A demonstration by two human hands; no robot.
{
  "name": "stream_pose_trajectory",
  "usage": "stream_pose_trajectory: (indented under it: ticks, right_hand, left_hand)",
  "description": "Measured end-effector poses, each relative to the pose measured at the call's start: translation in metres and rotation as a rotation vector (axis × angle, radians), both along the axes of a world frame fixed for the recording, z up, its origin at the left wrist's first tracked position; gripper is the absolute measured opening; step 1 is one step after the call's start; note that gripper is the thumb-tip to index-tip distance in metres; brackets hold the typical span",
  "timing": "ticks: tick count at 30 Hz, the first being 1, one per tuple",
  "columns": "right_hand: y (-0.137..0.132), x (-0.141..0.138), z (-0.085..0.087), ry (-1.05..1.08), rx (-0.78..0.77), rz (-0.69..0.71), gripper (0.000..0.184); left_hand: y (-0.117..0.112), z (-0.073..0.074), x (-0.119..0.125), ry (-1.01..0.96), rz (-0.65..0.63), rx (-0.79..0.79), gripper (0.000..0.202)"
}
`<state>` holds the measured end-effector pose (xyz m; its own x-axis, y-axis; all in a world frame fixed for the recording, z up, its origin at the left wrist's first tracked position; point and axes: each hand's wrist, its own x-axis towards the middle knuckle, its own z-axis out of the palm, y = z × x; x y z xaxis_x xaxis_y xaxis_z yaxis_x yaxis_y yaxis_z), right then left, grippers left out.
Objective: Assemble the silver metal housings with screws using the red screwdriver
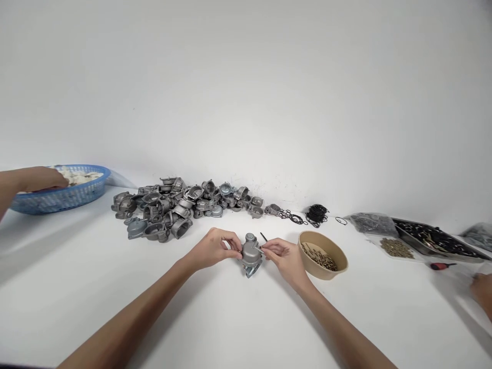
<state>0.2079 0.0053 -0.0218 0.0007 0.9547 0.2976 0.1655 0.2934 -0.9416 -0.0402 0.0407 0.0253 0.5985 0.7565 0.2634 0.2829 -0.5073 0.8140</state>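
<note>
1. Left hand (213,248): bare, no glove, no ring visible.
2. Right hand (282,256): bare, no glove, no ring visible.
3. Both forearms: uncovered to the frame edge; no sleeve, watch or band.

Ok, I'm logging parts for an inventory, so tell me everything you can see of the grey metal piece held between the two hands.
The metal housing is a dull grey casting, rounded like a small bowl, with a round boss on top and a bracket below. It sits just above the white table, ahead of the pile of castings. The left hand grips its left side; the right hand touches its right, holding a thin dark pin.
</note>
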Motion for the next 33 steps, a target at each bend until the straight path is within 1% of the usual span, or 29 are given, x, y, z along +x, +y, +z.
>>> stream_pose_trajectory:
  ticks: [4, 10, 14, 17, 20, 23, 26, 31, 33]
  right_hand:
    - [-0.002, 0.000, 0.000, -0.044, 0.033, 0.011, 0.019]
    - [-0.006, 0.002, 0.005, -0.177, 0.089, 0.008, 0.010]
    - [-0.011, 0.001, 0.012, -0.264, 0.119, -0.010, 0.009]
    - [-0.014, 0.000, 0.016, -0.322, 0.138, -0.024, 0.010]
    - [-0.015, 0.000, 0.018, -0.388, 0.157, -0.044, 0.012]
    - [-0.016, 0.000, 0.019, -0.411, 0.170, -0.052, 0.013]
    - [-0.016, 0.000, 0.018, -0.414, 0.177, -0.059, 0.013]
    - [-0.017, 0.000, 0.019, -0.421, 0.180, -0.047, 0.013]
    - [-0.017, 0.003, 0.021, -0.437, 0.186, -0.055, 0.015]
  left_hand:
    - [0.000, 0.000, -0.001, 0.012, -0.014, 0.074, 0.010]
    - [0.002, -0.002, -0.004, 0.058, -0.059, 0.296, 0.007]
    - [0.004, -0.001, -0.007, 0.093, -0.072, 0.361, 0.011]
    - [0.004, 0.001, -0.008, 0.125, -0.073, 0.356, 0.015]
    - [0.003, 0.002, -0.008, 0.141, -0.042, 0.339, 0.016]
    - [0.002, 0.003, -0.008, 0.135, -0.028, 0.276, 0.016]
    - [0.003, 0.004, -0.009, 0.130, -0.046, 0.216, 0.015]
    - [0.004, 0.006, -0.010, 0.119, -0.102, 0.194, 0.013]
    - [0.002, 0.004, -0.007, 0.097, -0.054, 0.183, 0.019]
